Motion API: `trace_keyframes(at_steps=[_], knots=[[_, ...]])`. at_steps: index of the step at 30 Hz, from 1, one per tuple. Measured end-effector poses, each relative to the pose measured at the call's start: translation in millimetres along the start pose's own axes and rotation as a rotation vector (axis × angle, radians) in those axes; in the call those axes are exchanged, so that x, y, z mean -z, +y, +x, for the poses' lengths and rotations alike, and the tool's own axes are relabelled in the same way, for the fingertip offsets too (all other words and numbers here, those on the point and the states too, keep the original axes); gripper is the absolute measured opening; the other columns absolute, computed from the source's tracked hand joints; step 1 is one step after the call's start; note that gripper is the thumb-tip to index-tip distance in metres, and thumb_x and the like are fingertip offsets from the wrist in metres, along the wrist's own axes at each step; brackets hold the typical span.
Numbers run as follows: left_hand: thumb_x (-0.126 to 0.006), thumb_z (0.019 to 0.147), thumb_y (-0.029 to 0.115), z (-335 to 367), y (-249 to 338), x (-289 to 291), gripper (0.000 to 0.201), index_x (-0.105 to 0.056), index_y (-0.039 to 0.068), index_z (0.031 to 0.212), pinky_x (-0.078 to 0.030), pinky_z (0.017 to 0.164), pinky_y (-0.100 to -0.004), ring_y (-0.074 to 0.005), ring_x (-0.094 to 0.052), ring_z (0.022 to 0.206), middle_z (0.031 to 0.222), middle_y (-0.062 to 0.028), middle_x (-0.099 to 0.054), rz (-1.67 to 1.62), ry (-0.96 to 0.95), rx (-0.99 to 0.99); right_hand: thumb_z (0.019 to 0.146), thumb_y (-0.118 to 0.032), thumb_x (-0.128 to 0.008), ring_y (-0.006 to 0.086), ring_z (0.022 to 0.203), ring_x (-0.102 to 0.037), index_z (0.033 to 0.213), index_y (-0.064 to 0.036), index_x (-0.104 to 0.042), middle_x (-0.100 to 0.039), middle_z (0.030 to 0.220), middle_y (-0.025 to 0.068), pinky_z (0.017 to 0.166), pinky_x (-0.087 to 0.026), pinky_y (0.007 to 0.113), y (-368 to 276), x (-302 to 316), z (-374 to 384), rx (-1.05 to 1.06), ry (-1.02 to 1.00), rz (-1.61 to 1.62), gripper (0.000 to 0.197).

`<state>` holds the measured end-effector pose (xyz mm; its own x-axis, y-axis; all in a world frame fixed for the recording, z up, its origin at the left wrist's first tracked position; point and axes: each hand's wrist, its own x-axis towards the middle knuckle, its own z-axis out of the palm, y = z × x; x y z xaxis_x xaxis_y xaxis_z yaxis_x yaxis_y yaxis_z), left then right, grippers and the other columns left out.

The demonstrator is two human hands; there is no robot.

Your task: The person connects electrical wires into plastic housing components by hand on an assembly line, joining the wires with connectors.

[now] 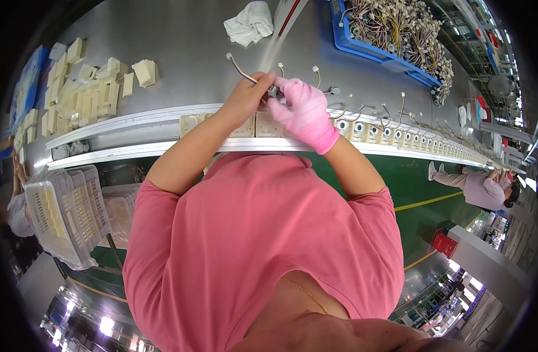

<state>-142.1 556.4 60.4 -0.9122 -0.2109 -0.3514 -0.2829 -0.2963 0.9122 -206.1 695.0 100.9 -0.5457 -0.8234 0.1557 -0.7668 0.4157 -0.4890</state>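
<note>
My bare left hand [245,100] is closed, its thumb and fingertips pinching a wired part. The part's wire lead [244,73], yellow and dark strands, sticks out to the upper left and ends in a small white plug [229,56]. My right hand [301,111], in a pink glove, meets the left at the fingertips, closed on the same part. A small grey metallic body shows between the fingers, mostly covered. Beneath the hands, cream square housings [269,126] sit in a metal rail [157,146]. Close to the right hand lies a grey round part [335,90] with a wire.
Cream blocks [98,97] are piled at the left. A blue bin [363,53] heaped with wired parts stands far right, and a white cloth [249,23] lies at the far side. Housings with wires [410,136] line the rail rightward. Another person [483,188] stands far right.
</note>
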Motion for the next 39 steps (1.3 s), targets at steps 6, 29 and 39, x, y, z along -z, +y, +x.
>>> trace_keyframes(at_steps=[6,29,39], knots=[[-0.057,0.086,0.024,-19,-11,20,0.024,-0.053,0.003,0.075,-0.040,0.057,-0.0351,-0.0220,-0.050,0.064,0.070,-0.0091,-0.049,0.724,-0.109,-0.386,0.076,-0.025,-0.061,0.0286,0.070,-0.059,0.086,-0.0068,-0.055,-0.058,0.072,0.0099,0.061,-0.046,0.039,10,-3,-10,0.169,-0.214,-0.139,0.022],[-0.055,0.072,0.007,-32,-41,5,0.016,-0.053,0.004,0.087,-0.035,0.076,-0.0433,-0.0344,-0.047,0.087,0.087,-0.0145,-0.050,1.161,0.080,-0.738,0.075,-0.019,-0.054,0.0259,0.062,-0.052,0.075,-0.0081,-0.058,-0.054,0.067,0.0099,0.062,-0.037,0.037,0,-57,-49,0.050,0.223,-0.195,0.011],[-0.062,0.066,0.009,-29,-44,26,0.025,-0.055,0.002,0.088,-0.038,0.074,-0.0432,-0.0350,-0.048,0.086,0.088,-0.0160,-0.051,1.224,-0.028,-0.791,0.071,-0.014,-0.056,0.0242,0.094,-0.052,0.115,-0.0040,-0.054,-0.056,0.098,0.0098,0.092,-0.039,0.040,-22,-17,-44,0.648,0.303,-0.069,0.045]])
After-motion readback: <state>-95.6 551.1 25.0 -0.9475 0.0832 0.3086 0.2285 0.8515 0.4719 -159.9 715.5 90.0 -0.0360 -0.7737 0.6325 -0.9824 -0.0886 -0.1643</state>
